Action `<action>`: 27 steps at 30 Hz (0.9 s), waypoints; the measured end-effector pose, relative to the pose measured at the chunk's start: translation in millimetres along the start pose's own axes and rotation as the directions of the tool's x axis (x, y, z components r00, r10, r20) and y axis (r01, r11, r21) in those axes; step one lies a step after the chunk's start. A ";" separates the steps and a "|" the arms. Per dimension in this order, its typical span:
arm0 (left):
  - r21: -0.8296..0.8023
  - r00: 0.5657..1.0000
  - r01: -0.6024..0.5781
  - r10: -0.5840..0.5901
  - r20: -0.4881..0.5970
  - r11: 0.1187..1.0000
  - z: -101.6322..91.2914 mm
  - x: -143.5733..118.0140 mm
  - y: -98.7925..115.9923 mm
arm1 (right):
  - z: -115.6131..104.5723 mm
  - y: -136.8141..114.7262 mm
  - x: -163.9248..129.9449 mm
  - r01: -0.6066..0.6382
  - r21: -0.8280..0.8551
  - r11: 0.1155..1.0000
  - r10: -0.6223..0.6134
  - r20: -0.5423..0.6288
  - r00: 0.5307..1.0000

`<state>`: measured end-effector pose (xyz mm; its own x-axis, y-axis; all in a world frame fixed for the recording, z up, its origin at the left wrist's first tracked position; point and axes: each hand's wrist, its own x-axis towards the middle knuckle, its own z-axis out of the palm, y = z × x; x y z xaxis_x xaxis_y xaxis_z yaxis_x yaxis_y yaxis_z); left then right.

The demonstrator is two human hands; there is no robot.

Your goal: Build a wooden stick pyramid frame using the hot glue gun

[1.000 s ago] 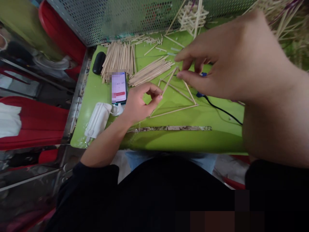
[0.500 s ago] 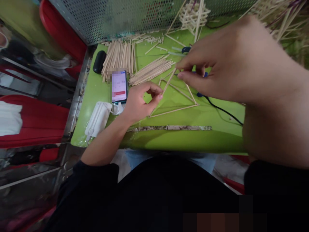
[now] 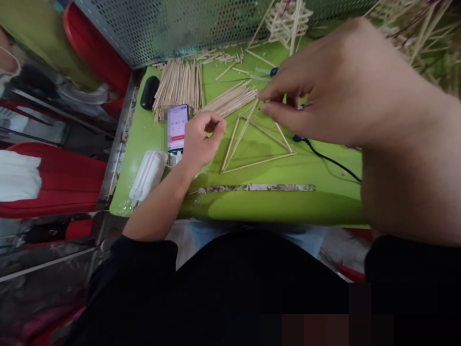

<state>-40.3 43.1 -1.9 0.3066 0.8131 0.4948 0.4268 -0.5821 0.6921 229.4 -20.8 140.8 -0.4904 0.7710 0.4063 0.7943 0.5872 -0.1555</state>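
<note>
My right hand (image 3: 306, 96) pinches the upper end of a thin wooden stick (image 3: 243, 129) between thumb and forefinger. That stick slants down to the lower left corner of a stick frame (image 3: 259, 164), a rough four-sided outline of joined sticks beneath my right hand. My left hand (image 3: 205, 139) hovers left of the frame, apart from it, with thumb and forefinger closed together and nothing visible between them. Behind it lies a loose bundle of sticks (image 3: 230, 100). Part of a blue-ended tool with a black cord (image 3: 329, 162) is hidden under my right hand.
A larger stick pile (image 3: 180, 84), a black case (image 3: 149, 92), a lit phone (image 3: 178, 127) and a white power bank (image 3: 148, 175) occupy the left of the green table (image 3: 252, 209). A patterned strip (image 3: 259, 188) lies near the front edge. A stick lattice (image 3: 286, 21) stands behind.
My left hand has let go of the slanted stick and moved left and slightly up, away from the frame. My right hand still pinches the stick's upper end, shifted slightly left.
</note>
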 end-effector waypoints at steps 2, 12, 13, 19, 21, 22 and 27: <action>-0.013 1.000 0.015 -0.015 0.020 1.000 1.8 -0.2 -1.2 | -1.6 -2.1 0.8 0.016 -0.072 0.997 -0.011 0.065 0.998; 0.062 0.978 0.137 -0.145 0.147 0.989 12.6 -5.0 -5.7 | -4.3 -4.8 2.1 0.010 -0.130 0.991 0.004 0.111 0.994; 0.064 0.977 0.141 -0.149 0.152 0.988 12.8 -5.3 -6.3 | -4.1 -4.6 2.0 0.010 -0.126 0.992 0.004 0.114 0.994; 0.079 0.972 0.161 -0.172 0.161 0.984 13.3 -6.0 -7.5 | -2.6 -6.4 1.2 0.004 -0.117 0.993 0.007 0.094 0.996; 0.086 0.973 0.158 -0.170 0.156 0.984 13.6 -6.2 -9.2 | -2.2 -6.8 0.4 0.012 -0.119 0.993 -0.003 0.077 0.997; 0.095 0.973 0.157 -0.171 0.158 0.983 13.9 -6.4 -10.4 | -2.0 -6.4 0.0 0.019 -0.120 0.993 -0.011 0.065 0.998; 0.233 0.937 0.224 -0.275 0.215 0.946 15.9 -7.1 -12.2 | -1.0 2.2 0.1 0.041 0.106 0.994 -0.044 0.020 0.999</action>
<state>-34.1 44.4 -22.3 0.3528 0.9219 0.1602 0.6710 -0.3686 0.6433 231.5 -19.7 141.4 -0.5320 0.7494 0.3942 0.7311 0.6414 -0.2327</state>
